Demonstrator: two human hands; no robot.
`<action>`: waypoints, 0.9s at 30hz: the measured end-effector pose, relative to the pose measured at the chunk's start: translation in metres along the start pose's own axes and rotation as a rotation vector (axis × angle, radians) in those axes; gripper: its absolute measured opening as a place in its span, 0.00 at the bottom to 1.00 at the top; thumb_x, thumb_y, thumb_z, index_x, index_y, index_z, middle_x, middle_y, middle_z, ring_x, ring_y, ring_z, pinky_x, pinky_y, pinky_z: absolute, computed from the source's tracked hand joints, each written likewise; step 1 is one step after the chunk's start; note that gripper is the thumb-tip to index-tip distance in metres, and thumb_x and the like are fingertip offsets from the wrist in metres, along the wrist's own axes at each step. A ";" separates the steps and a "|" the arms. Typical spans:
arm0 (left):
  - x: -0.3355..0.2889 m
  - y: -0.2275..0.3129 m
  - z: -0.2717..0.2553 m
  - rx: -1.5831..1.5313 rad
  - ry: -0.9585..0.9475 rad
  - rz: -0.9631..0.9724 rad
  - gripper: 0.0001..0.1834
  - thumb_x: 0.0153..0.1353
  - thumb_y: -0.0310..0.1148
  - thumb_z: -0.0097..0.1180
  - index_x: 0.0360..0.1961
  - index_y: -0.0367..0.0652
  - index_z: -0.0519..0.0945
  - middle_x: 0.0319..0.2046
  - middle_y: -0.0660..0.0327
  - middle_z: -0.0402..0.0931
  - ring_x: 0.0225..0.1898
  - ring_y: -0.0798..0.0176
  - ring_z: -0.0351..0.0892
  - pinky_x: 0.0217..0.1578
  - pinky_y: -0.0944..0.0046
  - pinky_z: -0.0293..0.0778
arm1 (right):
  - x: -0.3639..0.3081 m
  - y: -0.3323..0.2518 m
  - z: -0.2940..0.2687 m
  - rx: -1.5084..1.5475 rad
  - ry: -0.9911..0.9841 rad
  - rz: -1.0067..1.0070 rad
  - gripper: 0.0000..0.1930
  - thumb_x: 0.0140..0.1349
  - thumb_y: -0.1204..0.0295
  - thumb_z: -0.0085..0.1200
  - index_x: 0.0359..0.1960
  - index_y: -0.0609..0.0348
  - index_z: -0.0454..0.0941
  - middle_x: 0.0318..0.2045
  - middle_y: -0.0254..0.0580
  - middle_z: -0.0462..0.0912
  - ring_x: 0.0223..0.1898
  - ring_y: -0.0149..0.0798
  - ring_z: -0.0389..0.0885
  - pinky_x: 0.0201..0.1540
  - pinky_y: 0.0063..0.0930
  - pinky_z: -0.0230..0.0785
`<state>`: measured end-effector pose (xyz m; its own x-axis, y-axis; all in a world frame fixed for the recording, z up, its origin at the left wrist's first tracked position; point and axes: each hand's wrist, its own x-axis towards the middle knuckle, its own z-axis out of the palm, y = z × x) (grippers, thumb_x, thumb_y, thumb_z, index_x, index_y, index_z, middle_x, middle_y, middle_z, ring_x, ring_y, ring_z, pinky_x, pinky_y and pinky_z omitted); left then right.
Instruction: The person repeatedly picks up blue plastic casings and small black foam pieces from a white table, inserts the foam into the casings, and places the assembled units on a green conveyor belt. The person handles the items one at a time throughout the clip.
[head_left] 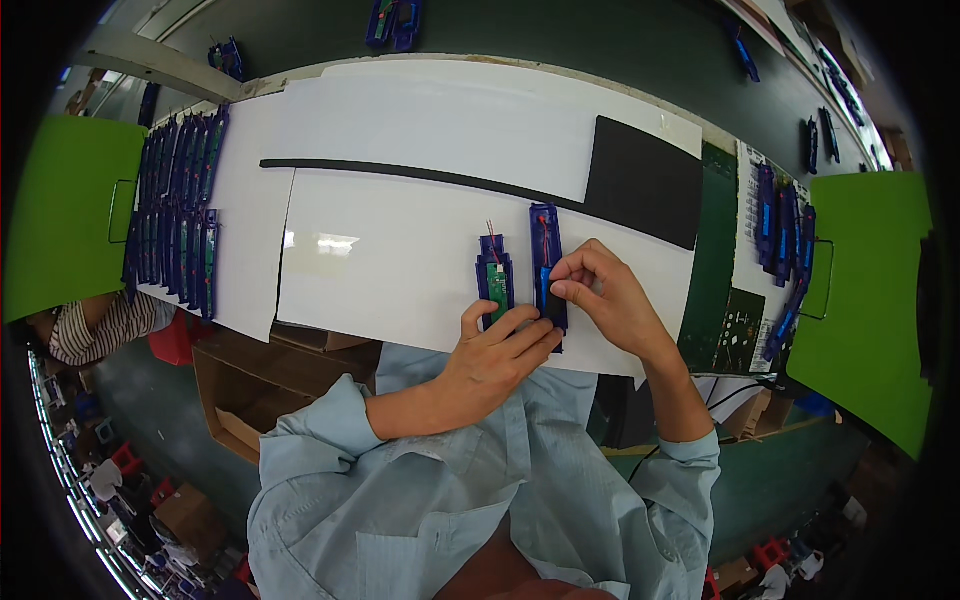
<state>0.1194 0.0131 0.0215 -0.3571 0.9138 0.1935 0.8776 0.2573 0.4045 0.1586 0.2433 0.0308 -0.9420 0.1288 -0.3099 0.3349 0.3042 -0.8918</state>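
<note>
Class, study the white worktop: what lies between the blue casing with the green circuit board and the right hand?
A second blue casing lies there, touched by the right hand; the head view shows it.

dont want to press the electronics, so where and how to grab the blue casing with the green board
Probably pinch the blue casing by its long sides, from above: it lies open side up, long and narrow, with the green board exposed. Avoid the thin wires at its far end; the left hand is at the near end.
</note>
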 end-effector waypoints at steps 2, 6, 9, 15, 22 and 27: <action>0.000 -0.001 0.000 -0.009 0.002 0.004 0.22 0.61 0.34 0.71 0.57 0.50 0.86 0.55 0.69 0.81 0.62 0.65 0.74 0.67 0.45 0.50 | 0.000 0.003 0.006 -0.022 0.048 -0.022 0.09 0.66 0.75 0.69 0.45 0.62 0.85 0.38 0.35 0.76 0.38 0.31 0.72 0.44 0.26 0.69; -0.002 -0.004 0.000 -0.080 -0.012 0.002 0.22 0.59 0.33 0.72 0.57 0.51 0.86 0.55 0.69 0.81 0.62 0.64 0.74 0.68 0.43 0.52 | -0.002 -0.005 0.012 -0.146 0.235 -0.172 0.10 0.64 0.73 0.71 0.44 0.60 0.85 0.37 0.40 0.76 0.34 0.38 0.76 0.38 0.33 0.73; -0.007 -0.010 -0.002 -0.164 -0.017 0.038 0.23 0.59 0.33 0.73 0.57 0.51 0.86 0.55 0.70 0.82 0.62 0.64 0.75 0.68 0.41 0.53 | -0.001 -0.004 0.011 -0.314 0.287 -0.216 0.11 0.64 0.71 0.71 0.44 0.59 0.85 0.37 0.42 0.77 0.34 0.41 0.80 0.36 0.36 0.74; -0.008 -0.023 -0.010 -0.209 -0.069 0.131 0.23 0.58 0.34 0.74 0.56 0.53 0.86 0.55 0.70 0.82 0.63 0.63 0.75 0.70 0.40 0.51 | -0.001 -0.008 0.028 -0.551 0.391 -0.246 0.08 0.65 0.70 0.70 0.38 0.60 0.85 0.35 0.42 0.80 0.33 0.44 0.83 0.35 0.38 0.76; 0.022 -0.042 -0.030 -0.248 0.057 0.030 0.20 0.59 0.30 0.71 0.54 0.52 0.86 0.56 0.67 0.81 0.62 0.62 0.76 0.66 0.43 0.53 | -0.002 -0.001 0.035 -0.151 0.425 -0.123 0.06 0.65 0.75 0.69 0.38 0.61 0.84 0.31 0.40 0.78 0.28 0.38 0.77 0.33 0.34 0.72; 0.071 -0.062 -0.032 0.029 0.238 0.002 0.14 0.60 0.27 0.68 0.47 0.50 0.86 0.54 0.64 0.79 0.57 0.58 0.74 0.62 0.47 0.55 | -0.008 -0.005 0.042 -0.133 0.419 -0.120 0.05 0.66 0.77 0.68 0.39 0.62 0.83 0.30 0.40 0.77 0.28 0.36 0.76 0.32 0.33 0.70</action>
<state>0.0295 0.0520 0.0383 -0.4175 0.8156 0.4007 0.8861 0.2678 0.3782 0.1635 0.2014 0.0243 -0.8941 0.4473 -0.0224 0.2493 0.4555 -0.8546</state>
